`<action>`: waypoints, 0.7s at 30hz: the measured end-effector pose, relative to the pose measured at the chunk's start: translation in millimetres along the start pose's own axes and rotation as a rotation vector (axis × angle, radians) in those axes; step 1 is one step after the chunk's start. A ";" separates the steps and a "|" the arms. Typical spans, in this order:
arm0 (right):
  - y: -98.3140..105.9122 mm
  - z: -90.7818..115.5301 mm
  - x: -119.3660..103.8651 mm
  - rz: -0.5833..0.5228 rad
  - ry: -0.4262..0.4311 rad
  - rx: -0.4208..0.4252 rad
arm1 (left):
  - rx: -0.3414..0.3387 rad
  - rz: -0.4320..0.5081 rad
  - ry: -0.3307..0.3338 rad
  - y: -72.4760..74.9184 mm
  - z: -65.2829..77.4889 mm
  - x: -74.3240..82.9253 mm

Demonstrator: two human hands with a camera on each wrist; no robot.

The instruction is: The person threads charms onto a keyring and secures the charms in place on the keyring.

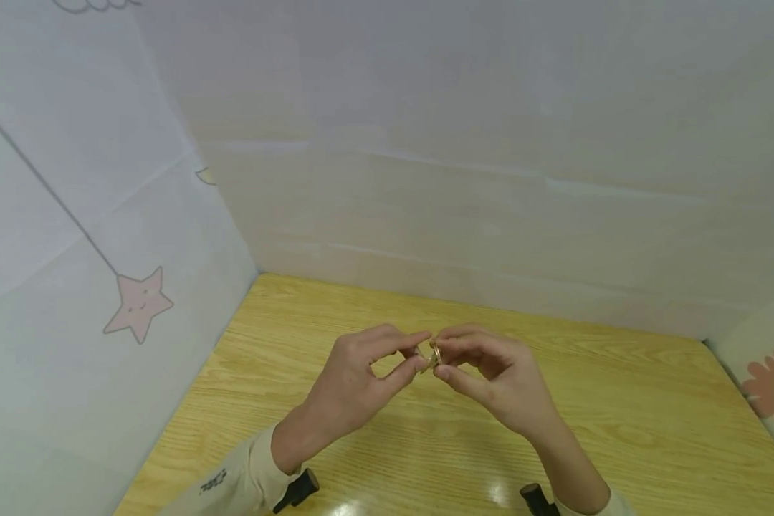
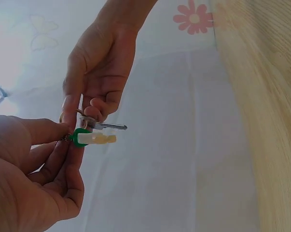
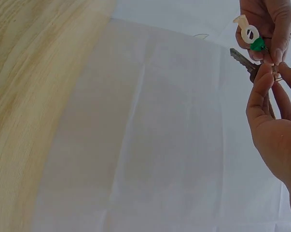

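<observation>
Here, both hands pinching: left, chain of green-capped charm; right, metal ring beside key.

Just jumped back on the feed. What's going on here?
A person is working on a small set of keyring pieces with both hands above the wooden table. The left hand pinches the green-and-pale charm near its green end, while the right hand pinches a metal ring. A key sticks out beside the right hand's fingers. Whether the charm is linked to the ring is too small to tell.
</observation>
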State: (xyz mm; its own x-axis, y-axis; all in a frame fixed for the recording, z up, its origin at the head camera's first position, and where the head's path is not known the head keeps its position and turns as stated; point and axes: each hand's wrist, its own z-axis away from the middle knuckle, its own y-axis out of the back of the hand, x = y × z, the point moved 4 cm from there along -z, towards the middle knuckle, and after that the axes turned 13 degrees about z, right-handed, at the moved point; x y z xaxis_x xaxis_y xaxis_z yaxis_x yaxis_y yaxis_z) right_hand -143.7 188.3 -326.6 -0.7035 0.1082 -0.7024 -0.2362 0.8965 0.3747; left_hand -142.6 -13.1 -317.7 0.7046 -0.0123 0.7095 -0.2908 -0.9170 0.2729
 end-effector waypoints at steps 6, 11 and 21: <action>0.4 0.3 -1.4 0.122 0.052 0.017 | 0.039 -0.011 0.002 0.6 -0.7 2.0; -1.5 -1.5 -2.1 0.183 0.092 0.029 | 0.057 -0.017 0.041 1.1 -0.5 1.8; -5.3 -1.5 -0.1 0.126 0.152 0.018 | 0.040 0.064 0.208 4.4 0.4 -2.4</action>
State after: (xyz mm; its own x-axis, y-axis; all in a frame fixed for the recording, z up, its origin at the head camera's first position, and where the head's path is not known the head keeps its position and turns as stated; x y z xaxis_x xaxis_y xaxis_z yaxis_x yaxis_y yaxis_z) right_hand -143.3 182.8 -327.7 -0.8203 0.1549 -0.5505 -0.1291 0.8877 0.4420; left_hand -145.3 -17.3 -318.5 0.5357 0.0079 0.8444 -0.3015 -0.9322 0.2000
